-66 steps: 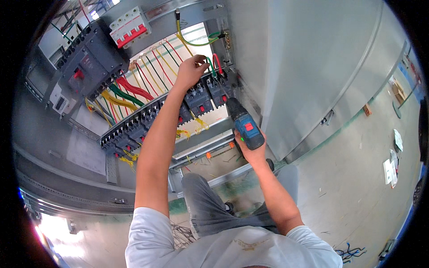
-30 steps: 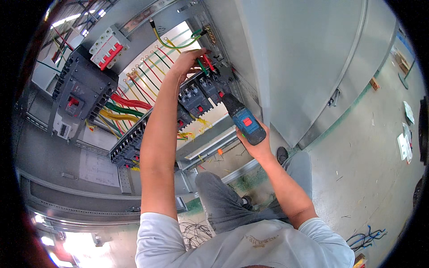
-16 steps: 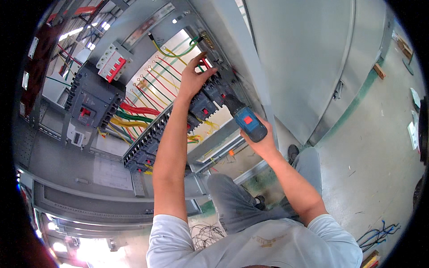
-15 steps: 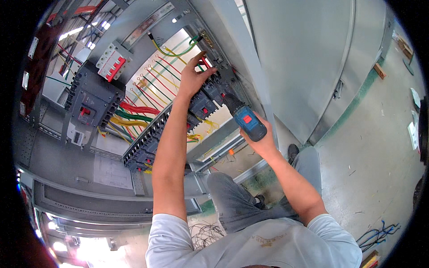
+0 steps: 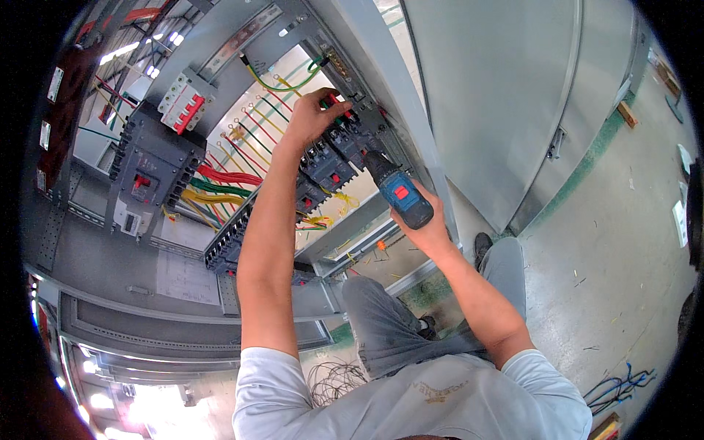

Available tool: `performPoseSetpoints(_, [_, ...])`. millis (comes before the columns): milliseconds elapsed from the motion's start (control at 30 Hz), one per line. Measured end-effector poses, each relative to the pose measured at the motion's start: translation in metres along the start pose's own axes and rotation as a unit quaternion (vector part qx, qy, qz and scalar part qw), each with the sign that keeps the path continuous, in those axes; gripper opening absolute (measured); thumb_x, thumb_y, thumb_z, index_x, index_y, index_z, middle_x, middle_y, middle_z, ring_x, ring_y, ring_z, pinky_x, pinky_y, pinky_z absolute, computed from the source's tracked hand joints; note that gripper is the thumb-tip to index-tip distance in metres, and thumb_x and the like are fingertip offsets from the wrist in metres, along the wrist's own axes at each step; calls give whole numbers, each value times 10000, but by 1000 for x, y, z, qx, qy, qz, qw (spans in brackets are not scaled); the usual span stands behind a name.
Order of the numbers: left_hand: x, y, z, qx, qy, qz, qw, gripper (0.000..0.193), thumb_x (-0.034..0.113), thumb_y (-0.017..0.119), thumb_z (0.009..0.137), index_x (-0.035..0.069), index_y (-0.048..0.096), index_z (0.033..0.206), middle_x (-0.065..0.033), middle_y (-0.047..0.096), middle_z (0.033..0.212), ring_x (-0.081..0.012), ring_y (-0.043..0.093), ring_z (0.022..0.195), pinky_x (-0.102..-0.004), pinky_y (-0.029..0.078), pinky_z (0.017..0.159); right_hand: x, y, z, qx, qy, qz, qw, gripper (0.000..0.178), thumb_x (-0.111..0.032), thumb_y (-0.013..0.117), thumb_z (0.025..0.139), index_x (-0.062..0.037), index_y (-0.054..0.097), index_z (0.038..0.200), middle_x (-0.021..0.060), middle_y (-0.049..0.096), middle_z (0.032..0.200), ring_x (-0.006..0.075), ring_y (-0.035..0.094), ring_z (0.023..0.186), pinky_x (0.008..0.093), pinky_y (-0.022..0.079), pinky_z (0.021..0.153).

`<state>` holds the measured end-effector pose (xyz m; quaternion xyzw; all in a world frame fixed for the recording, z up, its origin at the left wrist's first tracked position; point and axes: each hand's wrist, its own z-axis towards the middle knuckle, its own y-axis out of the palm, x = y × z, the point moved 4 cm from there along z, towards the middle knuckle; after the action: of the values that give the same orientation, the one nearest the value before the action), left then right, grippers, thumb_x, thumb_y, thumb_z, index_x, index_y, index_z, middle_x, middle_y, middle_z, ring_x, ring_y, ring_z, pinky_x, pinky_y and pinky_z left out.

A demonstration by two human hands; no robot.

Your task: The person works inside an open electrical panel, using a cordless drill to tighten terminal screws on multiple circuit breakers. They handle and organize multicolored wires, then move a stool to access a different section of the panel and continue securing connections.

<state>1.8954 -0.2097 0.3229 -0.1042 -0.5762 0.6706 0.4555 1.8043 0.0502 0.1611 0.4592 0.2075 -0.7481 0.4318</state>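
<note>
My left hand [image 5: 311, 121] reaches to the far end of a row of black circuit breakers [image 5: 326, 172]. Its thumb and fingers close on a red wire [image 5: 337, 104] beside the last breaker; the wire's end is hard to make out. In my right hand [image 5: 429, 226] is a blue and black cordless drill [image 5: 402, 196] with a red patch on top. The drill's nose points toward the end breaker, right of my left hand. Whether its bit touches a screw cannot be seen.
Red, green and yellow wires with ring ends [image 5: 246, 139] fan out behind the breakers. A large breaker [image 5: 154, 158] and a smaller white one with red levers [image 5: 185, 103] sit at left. A grey cabinet door [image 5: 491, 95] stands at right. Cut cables [image 5: 622, 383] lie on the floor.
My left hand has shifted slightly left, its fingers drawn closer together around the red wire. The drill in my right hand has moved slightly left.
</note>
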Motion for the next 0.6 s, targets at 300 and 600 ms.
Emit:
performPoseSetpoints(300, [11, 2, -2, 39, 11, 52, 998, 565, 407, 807, 817, -4, 724, 1197, -213, 754, 1016, -342, 735, 947, -414, 552, 847, -7, -5, 2, -1, -7, 8, 1000, 403, -49, 796, 763, 17, 640, 1129, 137, 696, 895, 206, 667, 812, 336, 533, 804])
performPoseSetpoints(600, [-9, 4, -10, 24, -2, -112, 993, 671, 386, 768, 891, -1, 580, 1406, -81, 685, 1210, -213, 635, 1102, -333, 486, 954, 0, -5, -1, -3, -25, 5, 1000, 517, -30, 808, 728, 17, 633, 1212, 188, 714, 994, 296, 697, 877, 371, 539, 855])
